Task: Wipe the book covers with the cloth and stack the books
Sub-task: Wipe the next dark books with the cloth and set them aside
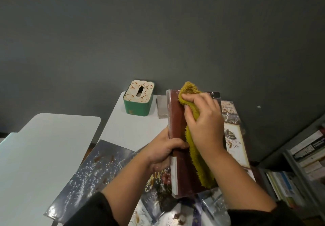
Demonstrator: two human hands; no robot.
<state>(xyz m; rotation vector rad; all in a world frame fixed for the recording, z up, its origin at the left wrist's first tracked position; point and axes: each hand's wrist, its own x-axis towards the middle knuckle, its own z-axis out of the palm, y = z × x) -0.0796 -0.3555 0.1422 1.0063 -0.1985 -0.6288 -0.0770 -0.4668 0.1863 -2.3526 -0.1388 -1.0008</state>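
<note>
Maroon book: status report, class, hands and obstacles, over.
Left hand grips maroon book spine. Right hand presses yellow cloth on cover. Other books scattered below.

I log these colours: cloth [194, 146], shaggy mustard yellow. Held book [177, 120], dark maroon cover, white page edges. Tissue box [138, 106], green sides, cream top with orange-brown flecks. Counter [133, 129], plain white. Wall [158, 32], flat dark grey. Large book [89, 178] lower left, glossy grey-black with white speckles and brown blotches. Sleeve [91, 211], black.
</note>
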